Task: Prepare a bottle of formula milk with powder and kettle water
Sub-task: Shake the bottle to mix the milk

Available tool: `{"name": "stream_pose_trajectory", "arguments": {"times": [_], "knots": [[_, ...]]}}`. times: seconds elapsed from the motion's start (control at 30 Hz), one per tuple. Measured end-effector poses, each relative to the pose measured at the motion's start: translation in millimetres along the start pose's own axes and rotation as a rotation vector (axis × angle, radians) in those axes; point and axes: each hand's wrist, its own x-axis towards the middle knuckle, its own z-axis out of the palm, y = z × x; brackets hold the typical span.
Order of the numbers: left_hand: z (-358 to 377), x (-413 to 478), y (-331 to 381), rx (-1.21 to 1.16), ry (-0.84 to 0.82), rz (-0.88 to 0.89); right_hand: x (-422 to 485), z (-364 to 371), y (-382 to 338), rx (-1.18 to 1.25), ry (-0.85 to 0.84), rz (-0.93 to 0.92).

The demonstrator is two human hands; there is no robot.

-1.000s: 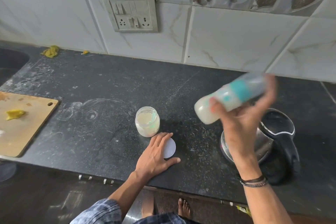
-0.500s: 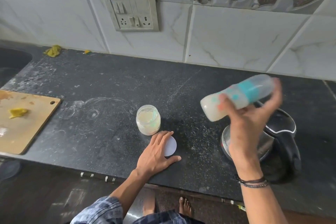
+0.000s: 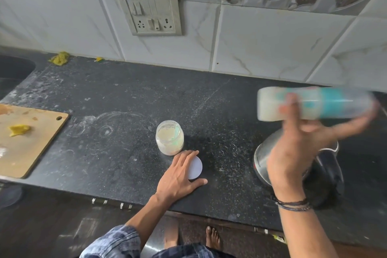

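My right hand [image 3: 293, 153] grips a baby bottle [image 3: 314, 103] with teal markings and milky liquid inside; the bottle lies almost level in the air and is motion-blurred. Below it stands a steel kettle [image 3: 261, 159] with a black handle, partly hidden by that hand. An open glass jar of pale powder [image 3: 169, 139] with a teal scoop in it stands mid-counter. My left hand [image 3: 178, 176] rests flat on the counter, fingers over part of the jar's white lid [image 3: 196, 166].
A wooden cutting board [image 3: 27, 142] with a yellow scrap lies at the left edge. A sink [image 3: 12, 71] sits far left. A switch and socket panel [image 3: 150, 13] is on the tiled wall. The black counter [image 3: 125, 100] is dusted with powder.
My right hand has swung the bottle from a tilt to nearly level, a little higher and to the right. The left hand stays on the lid.
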Motion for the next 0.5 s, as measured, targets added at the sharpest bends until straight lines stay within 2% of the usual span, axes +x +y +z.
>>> {"name": "stream_pose_trajectory", "arguments": {"times": [0.1, 0.13, 0.23, 0.3, 0.33, 0.43, 0.5], "knots": [[-0.1, -0.4, -0.3, 0.005, -0.006, 0.013, -15.0, 6.2, 7.4, -0.056, -0.228, 0.258], [-0.2, -0.5, 0.2, 0.005, -0.005, 0.013, -14.8, 5.6, 6.9, -0.043, -0.228, 0.284], [-0.8, -0.8, 0.5, -0.009, 0.009, 0.007, -2.0, 0.0, 3.5, 0.026, -0.063, 0.183], [-0.2, -0.5, 0.4, -0.007, 0.008, 0.005, 1.1, 0.6, 6.9, 0.068, 0.022, 0.194], [-0.2, -0.5, 0.0, -0.005, 0.004, 0.006, -1.5, 2.9, 8.3, 0.043, 0.002, 0.231], [-0.4, -0.8, -1.0, -0.001, 0.001, 0.010, -9.8, 4.0, 11.7, -0.086, -0.242, 0.364], [0.2, -0.2, -0.1, -0.001, 0.005, 0.013, -3.7, 0.3, 4.9, -0.070, -0.214, 0.326]]}}
